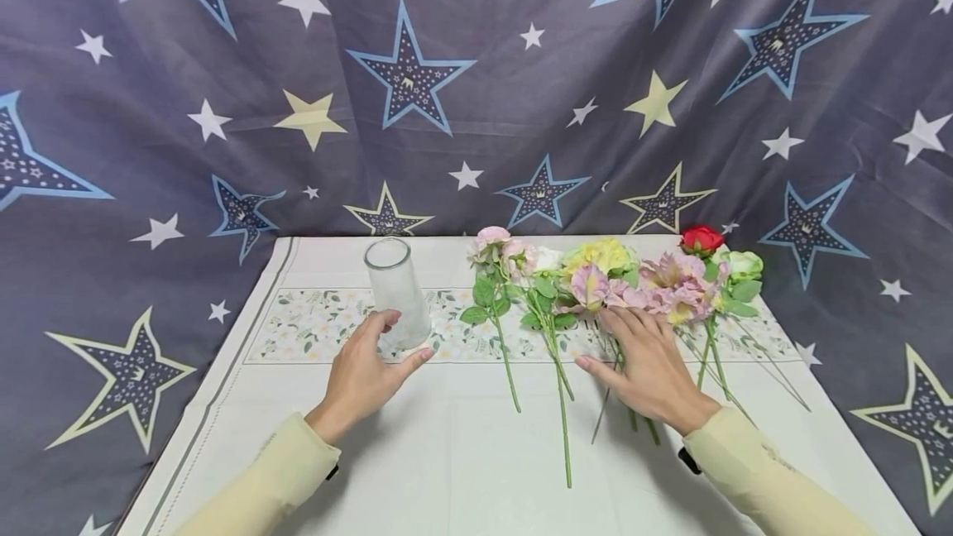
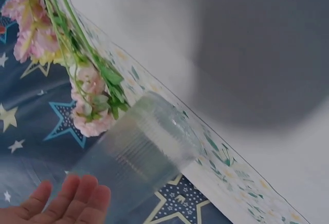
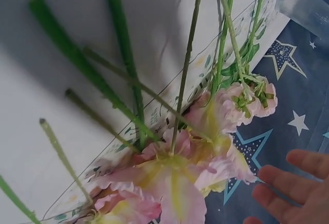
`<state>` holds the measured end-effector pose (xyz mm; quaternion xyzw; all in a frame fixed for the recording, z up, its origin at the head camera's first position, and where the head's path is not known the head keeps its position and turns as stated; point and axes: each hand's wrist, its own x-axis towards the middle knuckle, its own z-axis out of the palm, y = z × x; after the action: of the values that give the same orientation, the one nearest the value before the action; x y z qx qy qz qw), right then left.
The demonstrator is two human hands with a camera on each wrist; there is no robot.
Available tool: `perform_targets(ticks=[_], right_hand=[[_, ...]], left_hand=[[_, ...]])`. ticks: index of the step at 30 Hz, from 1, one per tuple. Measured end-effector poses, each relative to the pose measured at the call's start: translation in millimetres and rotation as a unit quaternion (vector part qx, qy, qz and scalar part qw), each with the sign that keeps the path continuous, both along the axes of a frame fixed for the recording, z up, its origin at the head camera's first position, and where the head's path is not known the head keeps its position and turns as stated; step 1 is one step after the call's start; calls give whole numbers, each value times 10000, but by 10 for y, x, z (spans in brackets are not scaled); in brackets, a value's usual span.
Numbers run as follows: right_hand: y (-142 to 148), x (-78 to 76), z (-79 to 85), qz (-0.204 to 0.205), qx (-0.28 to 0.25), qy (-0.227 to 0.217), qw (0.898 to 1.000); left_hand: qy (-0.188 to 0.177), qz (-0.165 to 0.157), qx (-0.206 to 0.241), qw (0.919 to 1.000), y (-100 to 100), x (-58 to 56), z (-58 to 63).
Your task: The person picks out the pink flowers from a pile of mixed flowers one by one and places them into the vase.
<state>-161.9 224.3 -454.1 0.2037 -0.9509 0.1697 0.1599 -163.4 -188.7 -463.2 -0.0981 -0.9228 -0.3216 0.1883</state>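
A ribbed clear glass vase (image 1: 400, 296) stands upright at the left of the table. My left hand (image 1: 365, 370) is beside its lower part, thumb apart from the fingers; whether it touches the glass I cannot tell. In the left wrist view, loosely extended fingers (image 2: 85, 201) lie near the vase (image 2: 139, 152). My right hand (image 1: 646, 362) hovers at the stems below the pink lilies (image 1: 673, 288), its fingers spread and holding nothing. The right wrist view has the lilies (image 3: 177, 183) and several green stems, with the fingers (image 3: 288, 183) off to one side.
Pink roses (image 1: 493, 251), a yellow flower (image 1: 599, 255), a red rose (image 1: 701, 240) and a pale green flower (image 1: 740, 265) lie along the back right. A floral printed band crosses the white tablecloth (image 1: 476, 453). Behind hangs a star-patterned curtain (image 1: 491, 164).
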Motion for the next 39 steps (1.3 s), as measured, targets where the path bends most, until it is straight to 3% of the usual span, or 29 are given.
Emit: perform_targets(ticks=[7,20,27,39], right_hand=[[-89,-15,-19,36,-144,65,9999],[-303,-50,-96,1,-329,-227,9992],[-419,-76,-172,-9,-357,-703,9969],[-582,-171,-249,-141,105,-1334,9909]], left_hand=[[-286,-385,-32,9988,103,48,-26],[-662,-718,-353,9946,288,79,-141],[-527,-940,-431,9932,354,80,-194],[-346,-1029,-546,9926,438,127,-266]])
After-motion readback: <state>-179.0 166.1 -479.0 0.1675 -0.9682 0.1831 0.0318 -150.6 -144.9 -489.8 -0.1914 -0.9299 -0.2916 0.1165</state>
